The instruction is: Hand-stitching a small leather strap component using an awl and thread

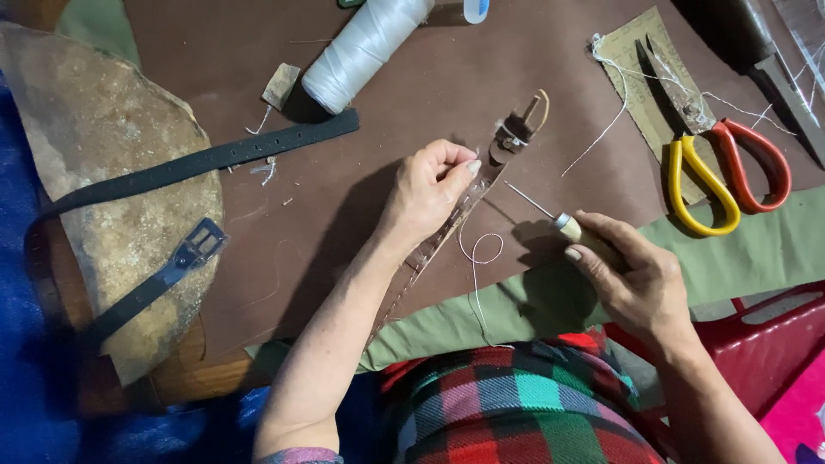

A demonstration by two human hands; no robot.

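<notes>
My left hand (427,191) pinches a long brown leather strap (430,245) near its buckle end (518,129), holding it over the brown leather sheet (412,77). White thread (478,258) loops down from the strap toward my lap. My right hand (632,275) grips a wooden-handled awl (563,225), its thin metal point aimed at the strap, a little apart from it.
A big spool of white thread (361,47) lies at the top. A black belt with buckle (198,163) drapes over a flat stone (103,155) at left. Scissors with yellow and red handles (722,167) rest on sandpaper at right. A red plastic stool (756,335) stands beside my lap.
</notes>
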